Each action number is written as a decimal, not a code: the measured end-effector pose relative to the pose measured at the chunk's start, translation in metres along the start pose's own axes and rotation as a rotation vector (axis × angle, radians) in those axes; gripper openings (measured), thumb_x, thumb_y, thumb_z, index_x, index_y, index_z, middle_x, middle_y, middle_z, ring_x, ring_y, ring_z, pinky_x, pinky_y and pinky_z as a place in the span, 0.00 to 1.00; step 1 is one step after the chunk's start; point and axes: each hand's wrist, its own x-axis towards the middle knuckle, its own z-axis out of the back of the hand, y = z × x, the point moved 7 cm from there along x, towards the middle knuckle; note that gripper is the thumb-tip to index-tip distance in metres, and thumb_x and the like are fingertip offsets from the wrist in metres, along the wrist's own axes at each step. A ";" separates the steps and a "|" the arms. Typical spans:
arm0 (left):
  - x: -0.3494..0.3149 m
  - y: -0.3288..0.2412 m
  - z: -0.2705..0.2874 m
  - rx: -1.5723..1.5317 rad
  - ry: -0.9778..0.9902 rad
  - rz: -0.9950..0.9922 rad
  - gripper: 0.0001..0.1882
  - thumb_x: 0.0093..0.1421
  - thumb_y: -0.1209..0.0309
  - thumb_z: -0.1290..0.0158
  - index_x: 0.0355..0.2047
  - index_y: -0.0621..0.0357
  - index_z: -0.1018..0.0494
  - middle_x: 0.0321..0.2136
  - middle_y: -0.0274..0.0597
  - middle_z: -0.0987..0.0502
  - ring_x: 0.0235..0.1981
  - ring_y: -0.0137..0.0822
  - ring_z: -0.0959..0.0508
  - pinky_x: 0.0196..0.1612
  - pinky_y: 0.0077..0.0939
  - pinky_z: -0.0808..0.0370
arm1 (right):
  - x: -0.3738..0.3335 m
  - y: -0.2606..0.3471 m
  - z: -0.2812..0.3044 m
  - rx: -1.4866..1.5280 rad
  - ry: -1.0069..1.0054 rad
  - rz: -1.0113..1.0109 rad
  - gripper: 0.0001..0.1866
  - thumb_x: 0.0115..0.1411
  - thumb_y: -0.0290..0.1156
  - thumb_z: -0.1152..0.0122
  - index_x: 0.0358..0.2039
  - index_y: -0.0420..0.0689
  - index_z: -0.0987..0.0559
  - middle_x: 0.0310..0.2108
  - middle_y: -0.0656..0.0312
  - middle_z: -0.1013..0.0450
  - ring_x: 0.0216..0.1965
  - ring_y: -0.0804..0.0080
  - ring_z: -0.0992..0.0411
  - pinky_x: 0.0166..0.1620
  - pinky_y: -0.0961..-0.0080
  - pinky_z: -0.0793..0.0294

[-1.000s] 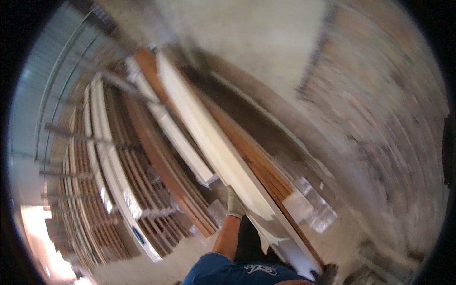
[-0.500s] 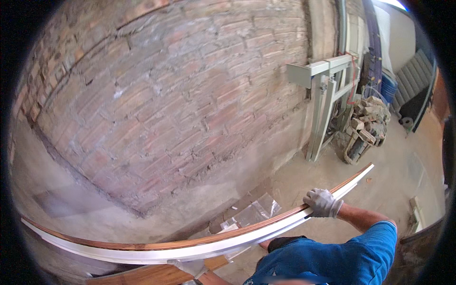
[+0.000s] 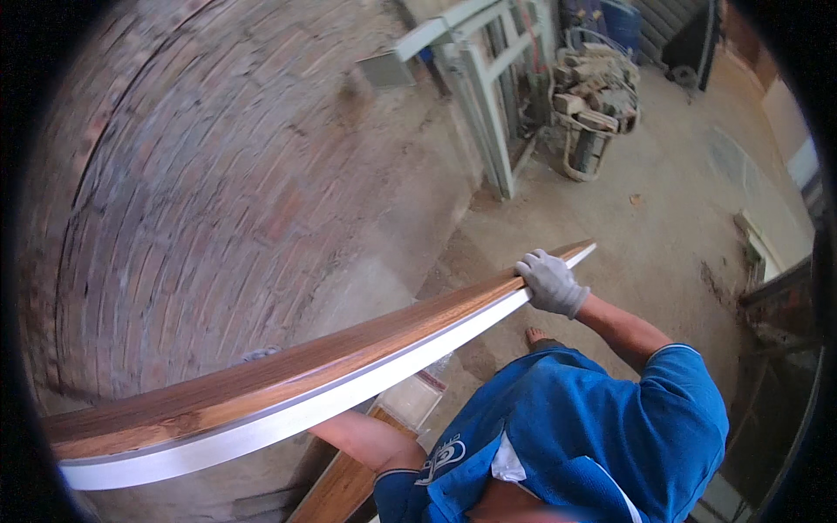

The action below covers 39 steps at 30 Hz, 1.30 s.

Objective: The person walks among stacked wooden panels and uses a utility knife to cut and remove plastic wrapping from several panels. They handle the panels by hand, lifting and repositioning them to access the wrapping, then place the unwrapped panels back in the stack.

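Observation:
A long board (image 3: 288, 397) with a brown wood-grain face and a white edge runs across the head view, from the left rim up to the middle right. My right hand (image 3: 551, 283), in a grey glove, is closed round it near its far right end, fingers over the brown face. The left forearm passes under the board. Most of my left hand (image 3: 261, 354) is hidden behind it; only what look like greyish glove fingertips show at the far edge, so the hand seems closed on the board. The board is held off the floor, tilted.
A brick wall (image 3: 200, 200) rises at the left. Pale metal frames (image 3: 488, 113) lean at the back, beside a basket of rubble (image 3: 593, 105). A second wood-grain board (image 3: 344, 475) lies below my left arm. A pale strip (image 3: 758, 244) lies at the right.
The board has risen and turned, its brown face showing broadly now. My right hand has moved up and left in view. The left hand has gone behind the board. The view has shifted too.

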 end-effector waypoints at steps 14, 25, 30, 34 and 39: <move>-0.104 0.033 -0.303 -0.150 0.364 0.035 0.30 0.58 0.63 0.44 0.58 0.61 0.39 0.53 0.48 0.32 0.51 0.43 0.28 0.53 0.39 0.28 | 0.011 -0.170 -0.043 0.223 -0.223 -0.330 0.14 0.46 0.31 0.38 0.35 0.49 0.27 0.34 0.58 0.31 0.41 0.57 0.31 0.40 0.62 0.27; -0.142 0.094 -0.439 -0.249 0.582 0.119 0.31 0.56 0.64 0.41 0.57 0.61 0.38 0.51 0.45 0.30 0.50 0.41 0.28 0.53 0.37 0.29 | 0.060 -0.240 -0.035 0.394 0.291 -0.165 0.27 0.50 0.40 0.33 0.51 0.49 0.26 0.46 0.53 0.29 0.50 0.54 0.31 0.49 0.61 0.28; -0.150 0.110 -0.456 -0.263 0.609 0.138 0.32 0.55 0.64 0.40 0.57 0.61 0.38 0.51 0.44 0.30 0.49 0.40 0.28 0.54 0.36 0.29 | 0.214 -0.288 0.109 0.868 0.032 0.063 0.37 0.61 0.48 0.41 0.63 0.39 0.39 0.63 0.51 0.40 0.61 0.64 0.38 0.62 0.71 0.40; -0.157 0.102 -0.444 -0.214 0.601 0.121 0.32 0.55 0.65 0.39 0.57 0.61 0.38 0.50 0.43 0.30 0.49 0.39 0.28 0.54 0.35 0.30 | 0.315 -0.239 0.218 1.226 -0.272 0.476 0.36 0.65 0.46 0.47 0.65 0.38 0.45 0.59 0.52 0.37 0.61 0.65 0.39 0.63 0.72 0.42; -0.152 0.083 -0.408 -0.101 0.481 0.051 0.33 0.54 0.65 0.38 0.57 0.61 0.38 0.50 0.42 0.29 0.49 0.38 0.28 0.54 0.35 0.30 | 0.319 -0.194 0.254 1.466 -0.016 0.468 0.45 0.47 0.47 0.26 0.59 0.35 0.35 0.53 0.59 0.31 0.54 0.73 0.34 0.58 0.73 0.35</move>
